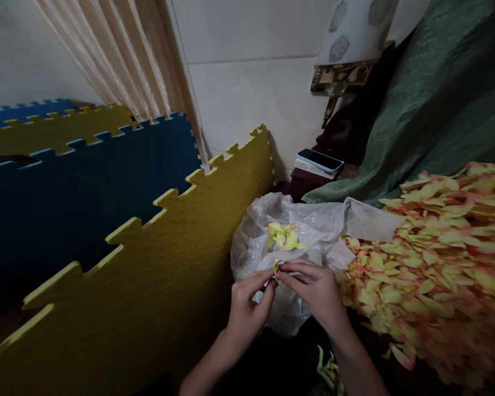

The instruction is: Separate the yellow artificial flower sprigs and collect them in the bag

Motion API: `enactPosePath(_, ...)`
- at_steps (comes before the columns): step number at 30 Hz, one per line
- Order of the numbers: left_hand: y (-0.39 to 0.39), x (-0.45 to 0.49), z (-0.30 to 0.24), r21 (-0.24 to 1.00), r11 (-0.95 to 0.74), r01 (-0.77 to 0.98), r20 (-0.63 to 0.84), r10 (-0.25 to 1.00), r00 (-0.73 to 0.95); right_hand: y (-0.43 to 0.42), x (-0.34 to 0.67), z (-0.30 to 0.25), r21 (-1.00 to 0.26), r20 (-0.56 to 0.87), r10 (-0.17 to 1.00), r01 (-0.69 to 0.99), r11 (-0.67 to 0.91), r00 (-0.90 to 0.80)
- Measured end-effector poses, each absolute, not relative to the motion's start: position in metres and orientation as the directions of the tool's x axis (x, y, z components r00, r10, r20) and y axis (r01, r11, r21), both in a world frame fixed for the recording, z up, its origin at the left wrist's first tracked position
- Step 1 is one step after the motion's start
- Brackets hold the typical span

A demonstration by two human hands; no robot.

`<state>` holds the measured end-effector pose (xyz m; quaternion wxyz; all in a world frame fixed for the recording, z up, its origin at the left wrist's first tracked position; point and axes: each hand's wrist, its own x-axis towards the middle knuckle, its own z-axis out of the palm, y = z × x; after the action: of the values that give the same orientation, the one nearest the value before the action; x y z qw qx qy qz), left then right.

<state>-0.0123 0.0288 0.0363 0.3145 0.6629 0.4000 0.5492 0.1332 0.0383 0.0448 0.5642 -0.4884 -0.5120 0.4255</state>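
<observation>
My left hand and my right hand meet in front of a clear plastic bag. Both pinch one small yellow-green artificial petal piece between fingertips. The fingers of each hand are closed on it. A finished-looking yellow-green flower cluster lies on top of the bag just above my hands. A large heap of yellow and pink petals spreads to the right, close to my right wrist.
Yellow foam puzzle mats and blue foam puzzle mats lean on the left. A phone rests on a dark box by the wall. Green cloth drapes at upper right. A curtain hangs behind. Green stems lie by my right forearm.
</observation>
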Motion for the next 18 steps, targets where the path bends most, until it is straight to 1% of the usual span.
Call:
enactPosePath(4,0.029,-0.013,0.035,0.816,-0.543,0.197,0.536,0.839,0.088,0.036,0.135,0.044,-0.989,0.151,0.984,0.02,0.15,0.098)
enactPosePath(13,0.029,-0.012,0.033,0.851,-0.493,0.179,0.475,0.87,0.136,0.034,0.137,0.035,-0.993,0.119,0.985,0.006,0.119,0.126)
enactPosePath(15,0.029,-0.011,0.033,0.848,-0.499,0.179,0.481,0.866,0.134,0.03,0.135,0.036,-0.995,0.099,0.984,0.007,0.099,0.15)
enactPosePath(18,0.029,-0.011,0.031,0.831,-0.525,0.186,0.509,0.851,0.13,0.024,0.131,0.037,-0.995,0.094,0.979,0.052,0.086,0.183)
